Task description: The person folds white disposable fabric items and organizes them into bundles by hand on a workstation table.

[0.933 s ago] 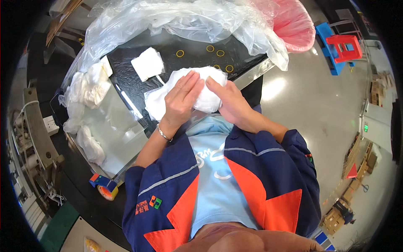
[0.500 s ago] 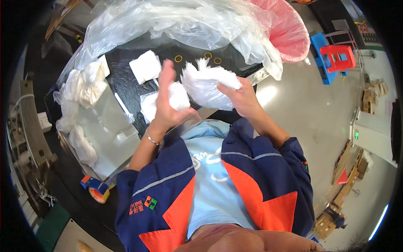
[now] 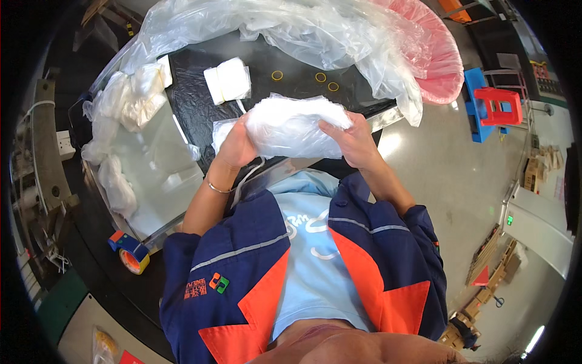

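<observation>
A thick stack of clear-white plastic bags is stretched sideways between my hands over the near edge of the table. My right hand grips its right end, thumb on top. At the left end, my left hand is closed around the stack, with its fingers mostly hidden by the plastic. Partly behind my left hand lies another white bundle. Farther back on the black sheeting sits a folded white bundle with a band around it. Three yellow rubber bands, one of them a separate rubber band, lie beyond the stack.
Crumpled clear plastic sheeting lines the far table edge, beside a pink-lined bin. Bunched plastic bags lie at the left. A tape dispenser stands lower left. A red stool stands at the right.
My left hand, open and apart from the stack before, has come down onto its left end. The stack is now spread level between both hands.
</observation>
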The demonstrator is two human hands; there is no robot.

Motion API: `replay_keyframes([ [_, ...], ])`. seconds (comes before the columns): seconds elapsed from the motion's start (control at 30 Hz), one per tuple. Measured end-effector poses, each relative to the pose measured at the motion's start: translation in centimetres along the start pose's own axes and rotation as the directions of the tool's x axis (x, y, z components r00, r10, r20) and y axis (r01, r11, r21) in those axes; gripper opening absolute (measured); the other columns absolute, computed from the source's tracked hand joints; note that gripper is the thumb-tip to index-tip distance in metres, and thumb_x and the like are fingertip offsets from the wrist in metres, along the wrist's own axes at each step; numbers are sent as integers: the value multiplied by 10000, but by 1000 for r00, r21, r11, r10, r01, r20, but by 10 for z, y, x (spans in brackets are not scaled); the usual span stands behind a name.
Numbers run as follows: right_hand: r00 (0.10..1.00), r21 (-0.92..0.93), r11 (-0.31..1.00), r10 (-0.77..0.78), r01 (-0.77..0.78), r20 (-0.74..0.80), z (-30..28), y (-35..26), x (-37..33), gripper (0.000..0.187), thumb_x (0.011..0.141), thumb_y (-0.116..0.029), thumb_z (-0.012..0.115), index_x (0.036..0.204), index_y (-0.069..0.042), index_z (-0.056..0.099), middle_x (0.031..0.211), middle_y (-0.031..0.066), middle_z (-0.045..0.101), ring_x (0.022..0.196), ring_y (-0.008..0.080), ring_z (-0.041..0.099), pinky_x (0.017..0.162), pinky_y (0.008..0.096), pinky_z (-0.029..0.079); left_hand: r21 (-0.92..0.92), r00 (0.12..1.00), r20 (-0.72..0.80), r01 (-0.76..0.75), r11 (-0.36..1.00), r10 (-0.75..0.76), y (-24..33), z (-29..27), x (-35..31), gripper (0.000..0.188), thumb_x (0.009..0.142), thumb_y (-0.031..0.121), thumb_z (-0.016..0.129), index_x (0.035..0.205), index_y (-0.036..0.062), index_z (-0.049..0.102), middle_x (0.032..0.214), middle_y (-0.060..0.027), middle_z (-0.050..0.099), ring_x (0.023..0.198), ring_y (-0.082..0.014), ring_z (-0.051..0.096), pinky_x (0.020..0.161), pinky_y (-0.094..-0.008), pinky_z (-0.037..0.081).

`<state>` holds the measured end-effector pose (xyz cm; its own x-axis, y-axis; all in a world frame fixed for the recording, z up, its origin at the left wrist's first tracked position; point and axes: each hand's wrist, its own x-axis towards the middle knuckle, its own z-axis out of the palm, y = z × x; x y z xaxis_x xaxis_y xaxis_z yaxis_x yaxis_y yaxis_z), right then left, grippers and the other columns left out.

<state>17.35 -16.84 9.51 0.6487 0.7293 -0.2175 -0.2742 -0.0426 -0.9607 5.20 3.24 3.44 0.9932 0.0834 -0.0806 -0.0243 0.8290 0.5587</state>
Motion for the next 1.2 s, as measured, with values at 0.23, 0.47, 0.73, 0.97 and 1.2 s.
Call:
replay_keyframes([
  [0.23,1000,-199,980,-28,26,-5,1,0,-3,247,887,-64,633,1119,19,643,989,45,687,873,95,612,772,255,488,770,937,-188,-46,637,294,4,38,-9,308,785,-22,697,1085,-1,631,968,-52,691,869,-106,636,799,-266,512],
  [0.47,940,-170,950,-292,263,-177,-9,-9,2,307,827,59,518,1089,-13,661,1082,83,670,986,144,609,870,264,462,929,827,-25,-189,319,561,10,50,-21,233,809,-17,670,1040,-7,650,950,-58,699,867,-109,640,780,-252,496],
  [0.73,820,-528,638,-516,561,248,2,-49,20,116,834,-12,621,935,-26,676,973,73,662,913,171,592,807,284,460,970,855,-3,-123,208,518,13,56,-30,250,790,-12,680,1039,-9,655,915,-61,709,834,-97,646,750,-251,509],
  [0.97,899,-413,891,12,190,439,-12,-37,11,93,847,-65,645,913,-4,669,816,12,628,688,53,541,593,206,424,790,977,-143,15,613,161,-9,50,-44,291,814,-39,635,1102,1,626,968,-35,671,881,-86,607,783,-241,490],
  [1.2,953,-524,848,88,82,291,-21,5,13,91,835,-79,644,873,3,654,699,9,600,646,62,542,577,228,438,772,970,-190,53,633,150,-42,27,-25,392,825,-28,662,1206,6,575,1123,-54,644,1009,-105,593,876,-255,480],
])
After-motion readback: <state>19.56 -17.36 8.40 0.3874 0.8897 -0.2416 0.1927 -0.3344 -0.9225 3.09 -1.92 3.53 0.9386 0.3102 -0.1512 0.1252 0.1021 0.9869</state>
